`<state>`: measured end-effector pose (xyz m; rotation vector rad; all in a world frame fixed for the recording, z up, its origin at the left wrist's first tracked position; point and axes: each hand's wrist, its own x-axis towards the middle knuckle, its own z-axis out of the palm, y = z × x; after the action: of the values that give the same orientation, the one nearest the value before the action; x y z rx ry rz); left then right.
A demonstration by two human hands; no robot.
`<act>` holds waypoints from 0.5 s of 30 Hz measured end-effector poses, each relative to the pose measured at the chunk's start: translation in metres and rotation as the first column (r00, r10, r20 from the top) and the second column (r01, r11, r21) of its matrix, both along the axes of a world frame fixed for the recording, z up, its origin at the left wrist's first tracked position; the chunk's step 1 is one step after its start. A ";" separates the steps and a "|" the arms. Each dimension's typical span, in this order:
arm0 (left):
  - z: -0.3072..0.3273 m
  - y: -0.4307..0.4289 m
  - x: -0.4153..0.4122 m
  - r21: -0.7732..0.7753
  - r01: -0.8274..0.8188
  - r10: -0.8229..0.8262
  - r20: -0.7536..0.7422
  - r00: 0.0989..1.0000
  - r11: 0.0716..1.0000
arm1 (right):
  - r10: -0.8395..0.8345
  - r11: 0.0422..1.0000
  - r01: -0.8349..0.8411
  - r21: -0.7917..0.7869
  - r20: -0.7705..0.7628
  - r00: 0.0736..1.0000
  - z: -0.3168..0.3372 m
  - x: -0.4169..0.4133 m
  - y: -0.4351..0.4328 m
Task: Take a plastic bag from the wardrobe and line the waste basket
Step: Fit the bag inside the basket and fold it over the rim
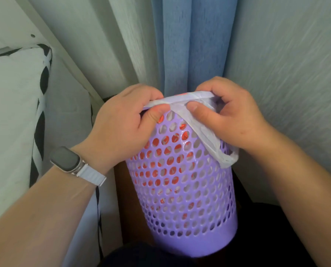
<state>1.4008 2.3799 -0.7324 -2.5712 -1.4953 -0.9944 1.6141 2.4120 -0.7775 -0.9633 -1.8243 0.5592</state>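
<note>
A purple perforated waste basket stands in front of me, its top tilted away toward the curtain. A white plastic bag with red print lies inside it; the red shows through the holes. The bag's edge is folded over the near rim and a flap hangs down the right side. My left hand, with a watch on its wrist, pinches the bag's edge at the rim's left. My right hand grips the bag's edge at the rim's right. The basket's opening is hidden behind both hands.
A blue curtain hangs straight behind the basket, between pale wall panels. A white cushion with a black pattern stands close on the left. Dark floor shows around the basket's base.
</note>
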 end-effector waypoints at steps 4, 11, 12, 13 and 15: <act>-0.001 -0.001 0.002 -0.027 0.006 -0.005 0.053 0.999 1.000 | -0.085 0.994 0.082 -0.069 -0.034 0.996 -0.001 -0.003 -0.003; 0.002 -0.005 0.006 -0.003 0.032 -0.032 -0.027 0.999 0.999 | -0.168 0.985 0.167 0.028 0.015 0.986 -0.002 -0.011 -0.007; 0.002 -0.005 0.007 0.009 0.026 -0.025 -0.052 0.998 1.000 | -0.170 0.985 0.170 0.025 0.006 0.985 -0.002 -0.012 -0.007; 0.001 -0.004 0.008 0.017 0.016 -0.015 -0.071 0.997 1.000 | -0.169 0.985 0.169 0.022 -0.001 0.986 -0.002 -0.013 -0.008; -0.001 -0.004 0.007 -0.001 -0.002 0.002 -0.051 0.999 1.000 | -0.163 0.986 0.163 0.019 0.001 0.987 -0.003 -0.016 -0.010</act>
<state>1.4083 2.3763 -0.7333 -2.5747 -1.4868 -0.9204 1.5980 2.4024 -0.7807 -1.0891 -1.7312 0.4387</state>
